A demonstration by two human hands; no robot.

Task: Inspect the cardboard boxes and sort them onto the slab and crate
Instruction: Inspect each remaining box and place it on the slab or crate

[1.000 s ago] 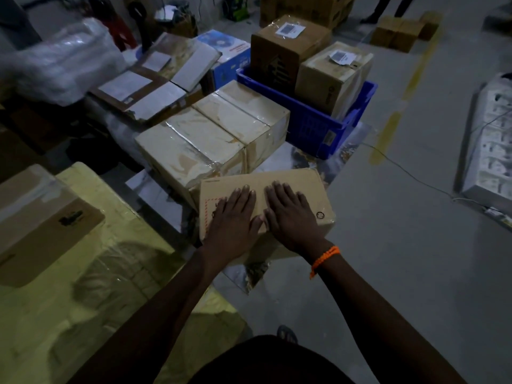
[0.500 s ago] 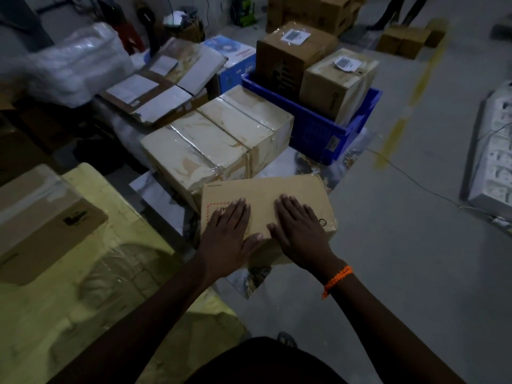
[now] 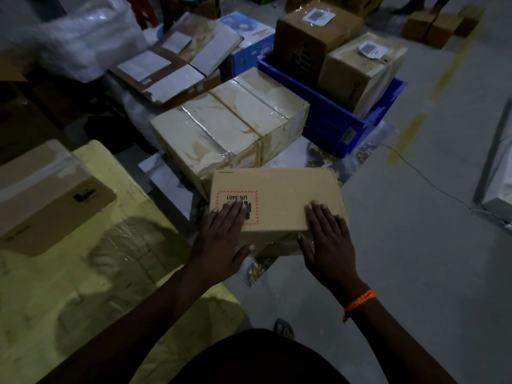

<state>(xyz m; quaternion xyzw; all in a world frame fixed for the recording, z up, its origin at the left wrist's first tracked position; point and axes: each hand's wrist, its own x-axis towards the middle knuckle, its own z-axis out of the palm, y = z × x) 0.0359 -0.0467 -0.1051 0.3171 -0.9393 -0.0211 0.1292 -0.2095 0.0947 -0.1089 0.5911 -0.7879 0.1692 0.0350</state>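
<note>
A flat brown cardboard box (image 3: 279, 200) with a red-bordered UN 3481 label lies on the marbled slab (image 3: 318, 157) in front of me. My left hand (image 3: 221, 242) rests flat on its near left corner, fingers straight over the label. My right hand (image 3: 328, 242) lies flat on its near right corner, thumb down the front face. Behind it sits a taped bundle of three boxes (image 3: 230, 128). A blue crate (image 3: 338, 120) at the back right holds two upright cardboard boxes (image 3: 360, 67).
A yellow wrapped surface (image 3: 83, 286) on my left carries a brown box (image 3: 41, 198). Flattened cartons (image 3: 171, 65) and a plastic-wrapped bundle (image 3: 86, 37) lie at the back left. A cable (image 3: 421, 173) crosses the grey floor; white packs (image 3: 498, 173) stand at the right edge.
Both hands have slid apart and back toward me, from the middle of the box top to its near corners. The label is now uncovered.
</note>
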